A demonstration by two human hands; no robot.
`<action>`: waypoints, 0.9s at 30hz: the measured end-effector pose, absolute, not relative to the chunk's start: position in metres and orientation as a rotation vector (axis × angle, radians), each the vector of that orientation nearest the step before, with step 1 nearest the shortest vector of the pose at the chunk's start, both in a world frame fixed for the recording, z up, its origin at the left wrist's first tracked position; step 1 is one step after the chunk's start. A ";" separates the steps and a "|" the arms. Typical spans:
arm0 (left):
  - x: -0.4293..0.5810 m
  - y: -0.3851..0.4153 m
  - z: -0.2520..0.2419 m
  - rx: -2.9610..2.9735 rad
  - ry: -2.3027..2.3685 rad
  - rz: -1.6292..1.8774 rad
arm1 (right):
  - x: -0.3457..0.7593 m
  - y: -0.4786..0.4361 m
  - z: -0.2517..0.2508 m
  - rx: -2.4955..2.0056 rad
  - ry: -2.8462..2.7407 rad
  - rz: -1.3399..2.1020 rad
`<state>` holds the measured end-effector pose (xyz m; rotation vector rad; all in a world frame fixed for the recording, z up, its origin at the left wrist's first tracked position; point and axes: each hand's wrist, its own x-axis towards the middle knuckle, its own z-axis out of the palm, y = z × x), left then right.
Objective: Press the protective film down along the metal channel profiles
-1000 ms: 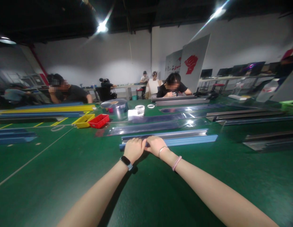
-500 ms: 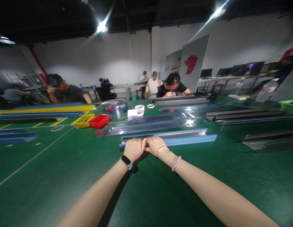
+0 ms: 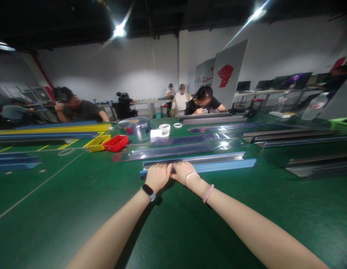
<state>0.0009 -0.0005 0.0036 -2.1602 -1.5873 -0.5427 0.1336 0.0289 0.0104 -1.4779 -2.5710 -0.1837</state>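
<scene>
A long blue channel-shaped profile (image 3: 228, 165) with a shiny inner face lies crosswise on the green tabletop (image 3: 173, 228). Near its left end, my left hand (image 3: 158, 177) is closed over the front edge. My right hand (image 3: 182, 173) grips the same edge just beside it, and the two thumbs come together. The fingertips reach inside the channel and are partly hidden. Just beyond the profile lie clear plastic film strips (image 3: 173, 151).
A red bin (image 3: 116, 143) and a yellow bin (image 3: 96, 144) stand to the left, near a large roll of clear film (image 3: 141, 130). Dark profiles (image 3: 313, 164) lie right, blue and yellow ones (image 3: 53, 129) left. A co-worker (image 3: 203, 102) sits across the table.
The view has shifted very slightly. Both hands keep their hold on the blue profile, with no clear movement of either.
</scene>
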 end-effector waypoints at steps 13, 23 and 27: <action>0.003 -0.007 0.012 -2.226 -1.523 -0.634 | 0.135 0.025 0.014 -1.340 -2.618 -0.210; 0.003 -0.006 0.009 -2.199 -1.630 -0.554 | 0.136 0.028 0.010 -1.409 -2.541 -0.250; 0.003 -0.006 0.009 -2.199 -1.636 -0.550 | 0.138 0.028 0.010 -1.521 -2.524 -0.278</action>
